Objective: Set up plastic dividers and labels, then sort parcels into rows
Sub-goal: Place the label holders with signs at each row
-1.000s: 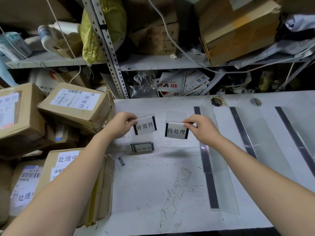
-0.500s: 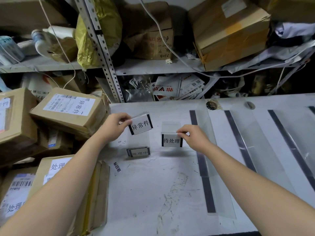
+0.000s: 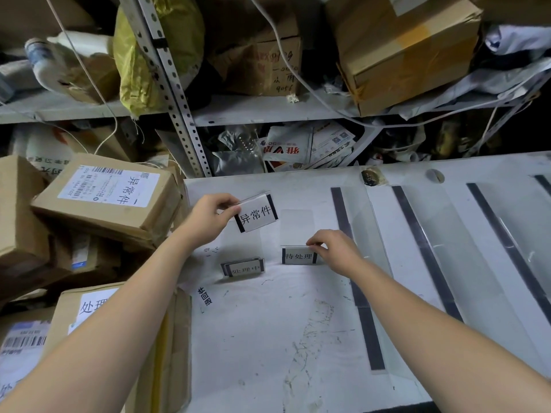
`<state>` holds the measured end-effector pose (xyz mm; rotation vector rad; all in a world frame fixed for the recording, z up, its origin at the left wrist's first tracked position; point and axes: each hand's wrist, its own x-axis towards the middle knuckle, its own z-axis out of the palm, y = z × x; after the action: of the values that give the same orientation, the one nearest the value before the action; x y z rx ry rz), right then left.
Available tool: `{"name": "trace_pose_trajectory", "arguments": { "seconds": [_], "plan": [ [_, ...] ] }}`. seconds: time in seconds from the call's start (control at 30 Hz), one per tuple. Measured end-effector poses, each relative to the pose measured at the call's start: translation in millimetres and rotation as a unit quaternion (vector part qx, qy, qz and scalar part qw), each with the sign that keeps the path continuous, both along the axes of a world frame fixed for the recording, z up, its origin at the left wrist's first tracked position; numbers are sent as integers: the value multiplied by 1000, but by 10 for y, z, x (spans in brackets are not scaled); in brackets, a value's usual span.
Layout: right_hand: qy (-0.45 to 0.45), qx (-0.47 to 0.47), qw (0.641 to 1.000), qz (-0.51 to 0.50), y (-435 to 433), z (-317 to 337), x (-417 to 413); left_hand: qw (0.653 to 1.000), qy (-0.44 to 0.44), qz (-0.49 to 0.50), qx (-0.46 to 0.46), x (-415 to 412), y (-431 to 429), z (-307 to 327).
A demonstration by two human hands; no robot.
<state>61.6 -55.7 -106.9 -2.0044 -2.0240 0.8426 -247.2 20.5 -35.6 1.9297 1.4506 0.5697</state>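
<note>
White, scuffed counter [image 3: 268,338] fills the near ground, and on it the right hand [image 3: 334,253] has lowered its clear plastic label stand reading 待处理 [image 3: 299,256] from a raised hold down onto the surface; its grip pinches the stand's top right edge, fingertips on the rim, the printed face just left of the hand. That label now looks placed in line with the clear stand reading 处理中 [image 3: 243,266] standing free to its left, so the label row is taking shape. Farther back, the left hand [image 3: 208,217] holds the clear stand reading 异常件 [image 3: 257,216] tilted above the counter, pinched at its upper left corner. Long clear dividers with black strips [image 3: 423,254] lie flat to the right, and brown cardboard parcels [image 3: 107,198] are stacked unsorted at the left.
</note>
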Motion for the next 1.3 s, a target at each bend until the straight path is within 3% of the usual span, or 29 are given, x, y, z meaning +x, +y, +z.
{"name": "trace_pose_trajectory", "arguments": {
  "seconds": [0.27,0.57,1.0,1.3],
  "plan": [
    [-50,-11,998,-21,-168,265,-38,999,23,-34,7,103,2,121],
    [-101,54,992,-44,-546,1175,452,993,62,-72,72,639,-191,673],
    [-197,74,974,-87,-1874,1972,2536,977,75,-95,176,2476,-1413,1556],
    [-199,59,969,-137,-2539,2080,3854,968,55,-130,206,3950,-1783,1764]
  ]
}}
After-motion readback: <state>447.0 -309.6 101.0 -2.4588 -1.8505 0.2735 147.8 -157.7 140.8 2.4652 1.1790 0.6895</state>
